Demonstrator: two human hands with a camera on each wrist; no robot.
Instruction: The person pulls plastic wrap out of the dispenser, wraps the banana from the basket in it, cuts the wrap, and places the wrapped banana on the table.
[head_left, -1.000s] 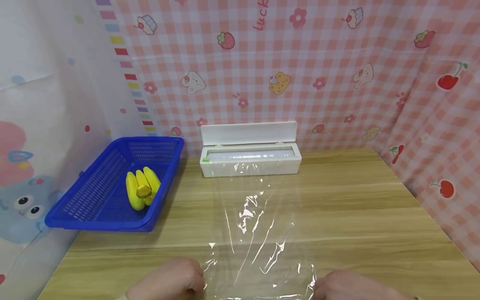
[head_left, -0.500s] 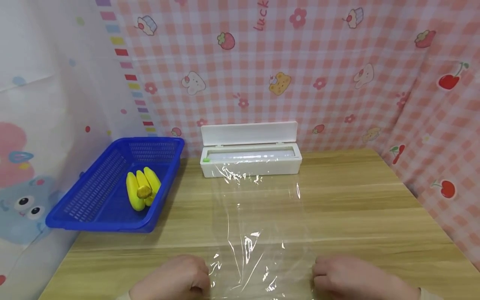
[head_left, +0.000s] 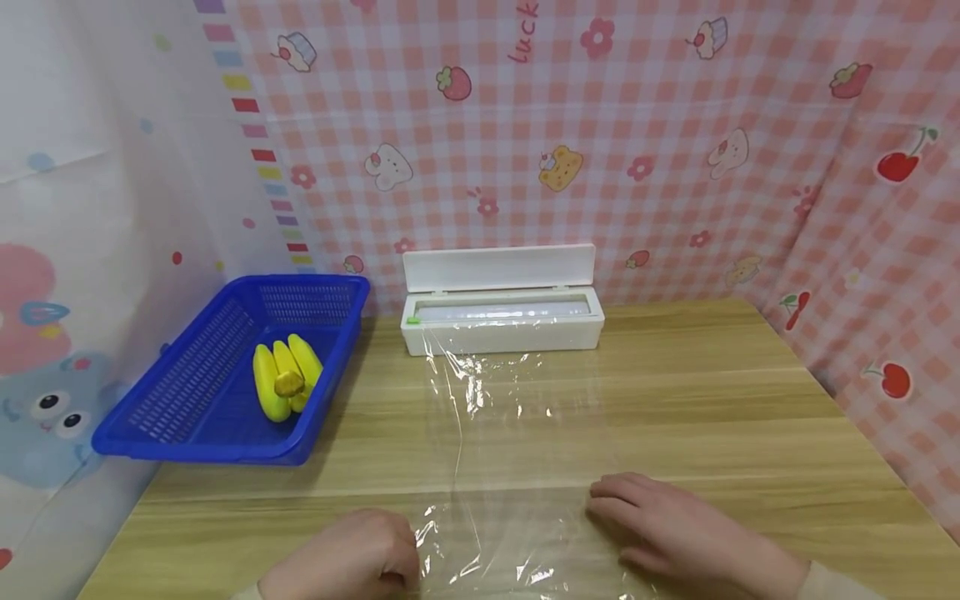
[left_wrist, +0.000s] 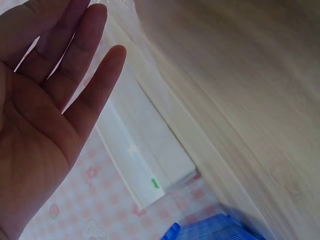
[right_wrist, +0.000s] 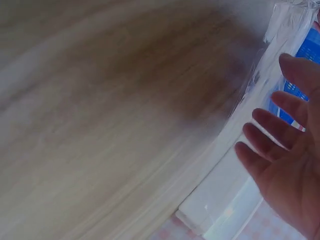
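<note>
A clear sheet of cling film (head_left: 472,392) stretches from a white dispenser box (head_left: 510,337) toward me over the wooden table. My left hand (head_left: 352,554) pinches the film's near left side, its knuckles up. In the left wrist view, the lower fingers of the left hand (left_wrist: 55,95) extend loosely; the pinching tips run out of the top of the frame. My right hand (head_left: 675,525) lies over the film's right side with fingers loosely extended and apart. The right wrist view shows the right hand (right_wrist: 285,140) holding nothing, its fingertips beside the film (right_wrist: 255,75).
The dispenser's lid (head_left: 498,267) stands raised, with a small green slider (head_left: 412,320) at its left end. A blue plastic basket (head_left: 187,454) on the left holds a bunch of yellow bananas (head_left: 270,383). Patterned cloth (head_left: 510,167) hangs behind and at both sides of the wooden table (head_left: 712,400).
My right hand has let go of the film's right edge, moved inward and up the sheet, and opened its fingers. The left hand has barely moved. Glints on the film have shifted.
</note>
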